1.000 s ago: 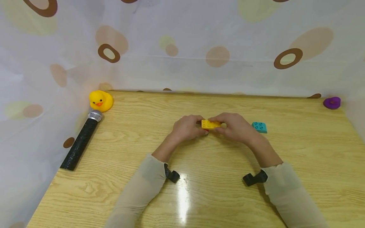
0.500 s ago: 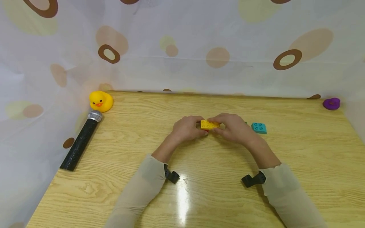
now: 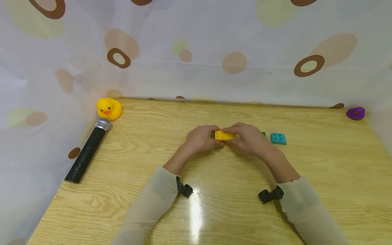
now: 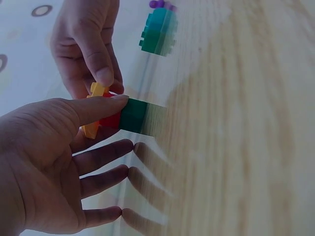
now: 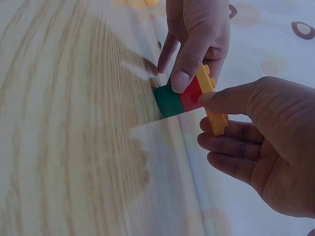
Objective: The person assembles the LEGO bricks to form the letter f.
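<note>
Mid-table, a small stack of toy building bricks stands between both hands. Its bottom brick is dark green [image 4: 133,115], a red brick [image 5: 192,96] sits above that, and a longer yellow brick [image 3: 224,135] lies across the top, jutting out toward the right. My left hand [image 3: 200,139] pinches the stack at the red brick, thumb on the near side, its other fingers spread in the left wrist view. With thumb and fingers, my right hand [image 3: 249,140] grips the yellow brick by its overhanging end. Part of the red brick is hidden behind fingertips.
Right of the right hand lies a teal brick [image 3: 278,139], with another green brick [image 3: 263,133] partly hidden beside it. A yellow rubber duck [image 3: 109,109] and a black microphone [image 3: 88,149] are at left; a purple duck [image 3: 356,113] sits far right. A patterned curtain [image 3: 202,81] borders the back.
My right hand and forearm have shifted slightly left, uncovering the green brick beside the teal one. Both hands keep their hold on the stack, and the yellow brick has barely moved.
</note>
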The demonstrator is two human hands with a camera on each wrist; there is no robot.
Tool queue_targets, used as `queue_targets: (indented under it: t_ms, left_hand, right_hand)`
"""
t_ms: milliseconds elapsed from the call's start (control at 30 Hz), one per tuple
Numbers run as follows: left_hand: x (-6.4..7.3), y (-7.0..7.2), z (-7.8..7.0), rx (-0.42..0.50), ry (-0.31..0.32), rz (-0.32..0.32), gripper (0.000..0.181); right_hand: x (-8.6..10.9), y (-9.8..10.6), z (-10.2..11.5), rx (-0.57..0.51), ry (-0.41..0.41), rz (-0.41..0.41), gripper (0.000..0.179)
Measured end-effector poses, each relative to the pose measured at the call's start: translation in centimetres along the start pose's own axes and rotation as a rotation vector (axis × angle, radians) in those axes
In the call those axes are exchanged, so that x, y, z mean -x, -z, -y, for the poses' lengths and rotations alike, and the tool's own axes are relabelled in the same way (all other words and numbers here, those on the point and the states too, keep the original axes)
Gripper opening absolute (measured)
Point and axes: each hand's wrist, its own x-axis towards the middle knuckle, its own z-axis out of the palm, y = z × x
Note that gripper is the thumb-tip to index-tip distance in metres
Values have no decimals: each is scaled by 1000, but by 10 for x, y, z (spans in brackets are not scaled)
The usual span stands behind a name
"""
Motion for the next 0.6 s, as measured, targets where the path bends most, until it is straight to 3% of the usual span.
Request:
queue_targets:
  t_ms: [367,600]
  left_hand:
    - [2,3,2,67,-51,7,53]
    - [2,4,1,81,-35,13,52]
  right_hand:
    - [-1,-1,2,22,-36,13,42]
    - [0,0,1,19,-45,13,40]
